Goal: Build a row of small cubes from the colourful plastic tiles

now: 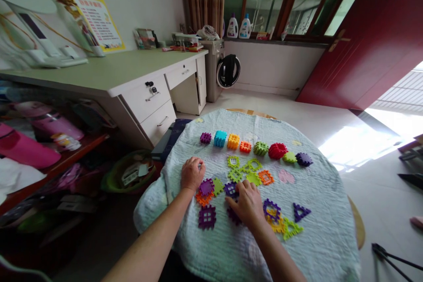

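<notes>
On the cloth-covered round table, my left hand [193,173] rests with its fingers curled in; whatever they may hold is hidden. Just right of it lie a purple square tile [206,187] over an orange tile [204,198] and a green tile [218,187]. My right hand [248,203] has its thumb and fingertips at the edges of a dark purple window tile [231,190]. Another dark purple tile [233,217] is partly covered by that hand. Nearer me is a purple window tile [207,217]. Several lime tiles [235,174] and an orange frame tile [266,177] lie beyond.
A row of assembled block cubes [233,141] in several colours crosses the table's far side. Purple, yellow and green pieces [291,229] lie at right, by a purple triangle [301,212]. A desk [139,68], washing machine [214,68] and red door [366,39] stand around.
</notes>
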{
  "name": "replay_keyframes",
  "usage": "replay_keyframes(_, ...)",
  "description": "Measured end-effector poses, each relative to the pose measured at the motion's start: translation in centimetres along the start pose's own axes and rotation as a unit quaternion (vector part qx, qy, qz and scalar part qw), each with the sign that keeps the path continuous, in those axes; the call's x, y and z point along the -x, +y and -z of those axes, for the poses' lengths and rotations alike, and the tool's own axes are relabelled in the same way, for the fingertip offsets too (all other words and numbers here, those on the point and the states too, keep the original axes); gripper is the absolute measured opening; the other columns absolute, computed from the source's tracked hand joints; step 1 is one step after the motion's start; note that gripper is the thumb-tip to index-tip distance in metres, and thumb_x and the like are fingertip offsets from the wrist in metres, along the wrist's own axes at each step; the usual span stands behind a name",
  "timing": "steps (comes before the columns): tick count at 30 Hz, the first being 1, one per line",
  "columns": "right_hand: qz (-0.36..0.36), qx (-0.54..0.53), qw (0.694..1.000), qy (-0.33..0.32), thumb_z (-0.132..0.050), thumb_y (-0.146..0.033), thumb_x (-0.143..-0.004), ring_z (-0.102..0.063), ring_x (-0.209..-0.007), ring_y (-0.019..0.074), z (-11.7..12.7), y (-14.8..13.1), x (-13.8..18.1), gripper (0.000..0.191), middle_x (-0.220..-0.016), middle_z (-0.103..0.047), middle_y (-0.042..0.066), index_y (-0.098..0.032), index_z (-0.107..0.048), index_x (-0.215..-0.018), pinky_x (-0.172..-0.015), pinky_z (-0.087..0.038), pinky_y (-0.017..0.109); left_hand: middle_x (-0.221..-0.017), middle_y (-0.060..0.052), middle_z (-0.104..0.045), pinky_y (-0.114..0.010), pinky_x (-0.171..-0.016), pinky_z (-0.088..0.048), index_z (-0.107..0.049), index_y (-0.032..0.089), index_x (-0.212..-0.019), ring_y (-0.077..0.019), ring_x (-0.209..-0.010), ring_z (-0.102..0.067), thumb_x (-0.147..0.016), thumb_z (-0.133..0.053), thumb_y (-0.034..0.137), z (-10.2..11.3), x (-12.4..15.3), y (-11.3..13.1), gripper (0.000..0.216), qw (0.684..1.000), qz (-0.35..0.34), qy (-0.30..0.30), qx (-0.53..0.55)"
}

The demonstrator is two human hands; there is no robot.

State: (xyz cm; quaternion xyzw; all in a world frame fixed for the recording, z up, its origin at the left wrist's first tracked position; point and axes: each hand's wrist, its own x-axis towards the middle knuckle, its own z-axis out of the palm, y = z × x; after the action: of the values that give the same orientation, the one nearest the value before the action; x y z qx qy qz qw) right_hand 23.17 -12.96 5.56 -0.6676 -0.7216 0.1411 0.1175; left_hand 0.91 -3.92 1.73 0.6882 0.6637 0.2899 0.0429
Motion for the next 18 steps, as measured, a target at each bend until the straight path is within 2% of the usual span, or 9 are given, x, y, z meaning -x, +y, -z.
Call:
replay_keyframes(4, 0.001, 0.013, 1.000, 0.015, -0.067, -0.039, -0.076, -0.059, -0.092, 0.0290, 0.1, -0.6, -0.4, 0.019, -0.094, -0.064, 0.010, -0.024, -0.063, -0.086, -0.084, -0.045, 0.039, -0.092, -0.007, -0.066, -0.036, -0.087, -0.046, -0.063, 0.020, -0.080, -0.0239, -0.092, -0.060, -0.085, -0.049, 0.023, 0.0, 0.0, 0.0, 0.016, 1.000, -0.003, 0.000, -0.006)
replay_keyframes(7, -0.005, -0.026, 1.000, 0.016, -0.058, -0.029, -0.080, -0.062, -0.084, 0.0241, 0.8, -0.3, -0.4, 0.008, -0.086, -0.066, 0.008, -0.023, -0.063, -0.081, -0.078, -0.045, 0.033, -0.093, -0.007, -0.066, -0.036, -0.088, -0.046, -0.063, 0.020, -0.080, -0.0239, -0.092, -0.060, -0.085, -0.049, 0.024, 0.1, 0.0, 0.1, 0.015, 1.000, -0.005, 0.002, -0.005)
replay_keyframes(10, -0.015, -0.094, 0.995, 0.030, -0.046, -0.020, -0.084, -0.064, -0.074, 0.0190, 1.4, 1.1, -0.4, 0.018, -0.078, -0.068, 0.004, -0.023, -0.064, -0.081, -0.070, -0.043, 0.028, -0.092, -0.007, -0.066, -0.036, -0.088, -0.045, -0.063, 0.021, -0.080, -0.0243, -0.092, -0.060, -0.084, -0.050, 0.024, 0.1, 0.0, 0.0, 0.014, 1.000, -0.007, 0.001, -0.007)
replay_keyframes(14, -0.055, -0.183, 0.975, 0.111, -0.040, -0.029, -0.089, -0.063, -0.066, 0.0181, 1.7, 4.3, -0.5, 0.027, -0.070, -0.068, 0.002, -0.022, -0.066, -0.093, -0.064, -0.041, 0.027, -0.092, -0.008, -0.066, -0.037, -0.086, -0.045, -0.063, 0.021, -0.078, -0.0246, -0.091, -0.060, -0.082, -0.050, 0.022, 0.0, 0.0, 0.0, 0.014, 1.000, -0.009, -0.001, -0.009)
replay_keyframes(18, -0.114, -0.205, 0.958, 0.168, -0.041, -0.040, -0.089, -0.060, -0.062, 0.0185, 2.1, 7.6, -0.6, 0.033, -0.067, -0.066, 0.002, -0.019, -0.065, -0.098, -0.062, -0.041, 0.028, -0.092, -0.007, -0.066, -0.036, -0.086, -0.045, -0.063, 0.021, -0.077, -0.0240, -0.090, -0.060, -0.080, -0.051, 0.021, -0.2, 0.0, -0.2, 0.012, 1.000, -0.013, -0.001, -0.004)
